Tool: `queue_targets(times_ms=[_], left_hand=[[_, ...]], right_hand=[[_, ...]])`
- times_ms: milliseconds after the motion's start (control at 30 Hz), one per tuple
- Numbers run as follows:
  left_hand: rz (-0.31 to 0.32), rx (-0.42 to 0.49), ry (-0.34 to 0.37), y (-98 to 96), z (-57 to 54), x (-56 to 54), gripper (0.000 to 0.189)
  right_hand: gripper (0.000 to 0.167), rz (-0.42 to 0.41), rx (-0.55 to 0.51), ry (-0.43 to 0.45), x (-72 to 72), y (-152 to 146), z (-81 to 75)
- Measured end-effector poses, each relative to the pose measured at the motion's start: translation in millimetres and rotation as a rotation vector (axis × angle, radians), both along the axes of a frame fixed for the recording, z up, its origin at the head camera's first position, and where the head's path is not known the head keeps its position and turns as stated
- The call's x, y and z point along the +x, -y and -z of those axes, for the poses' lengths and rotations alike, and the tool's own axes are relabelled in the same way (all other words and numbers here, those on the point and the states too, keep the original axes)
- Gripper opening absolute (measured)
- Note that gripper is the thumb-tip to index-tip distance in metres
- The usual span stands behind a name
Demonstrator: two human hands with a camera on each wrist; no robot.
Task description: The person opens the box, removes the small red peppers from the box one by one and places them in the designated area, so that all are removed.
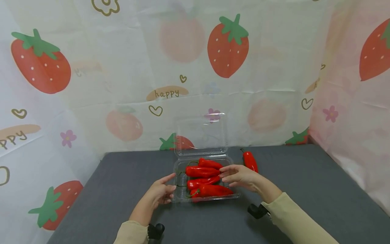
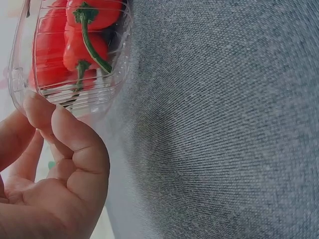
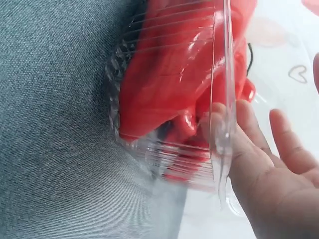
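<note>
Left hand [image 1: 160, 192] — I see loose fingers touching the clear box [image 1: 183, 194], perhaps to steady it | right hand [image 1: 242, 177] — fingers nearly straight at its opposite edge | red peppers [image 1: 202, 171] inside, lid [image 1: 201, 135] raised behind, likely for free access | another pepper [image 1: 250, 162] on table [image 1: 304, 189]

Pepper [image 1: 250, 161] right of box [image 1: 181, 194]: lower end hidden by right hand [image 1: 243, 177]. Box: cropped at left wrist view's top.

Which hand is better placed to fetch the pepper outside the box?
Likely the right hand: the loose pepper lies just beyond it, on its side of the clear box. The left hand is at the box's opposite edge.
</note>
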State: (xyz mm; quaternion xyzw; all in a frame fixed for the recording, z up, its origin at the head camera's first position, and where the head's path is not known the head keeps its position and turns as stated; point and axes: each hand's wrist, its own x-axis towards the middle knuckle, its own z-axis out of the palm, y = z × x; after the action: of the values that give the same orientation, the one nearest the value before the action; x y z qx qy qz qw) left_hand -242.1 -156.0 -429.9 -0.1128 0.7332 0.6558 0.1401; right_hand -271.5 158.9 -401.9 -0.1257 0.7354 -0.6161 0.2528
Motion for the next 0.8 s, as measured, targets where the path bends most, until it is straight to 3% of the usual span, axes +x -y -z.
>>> queue_targets(times_ms=[433,800], left_hand=[[-0.001,-0.006,-0.003,0.2,-0.2,0.2,0.055],[0.007,0.001,-0.011,-0.1,0.7,0.4,0.055]], right_hand=[[0.052,-0.094,0.175,-0.084,2.8,13,4.3],[0.049,-0.134,0.201,-0.124,7.1,19,6.5]])
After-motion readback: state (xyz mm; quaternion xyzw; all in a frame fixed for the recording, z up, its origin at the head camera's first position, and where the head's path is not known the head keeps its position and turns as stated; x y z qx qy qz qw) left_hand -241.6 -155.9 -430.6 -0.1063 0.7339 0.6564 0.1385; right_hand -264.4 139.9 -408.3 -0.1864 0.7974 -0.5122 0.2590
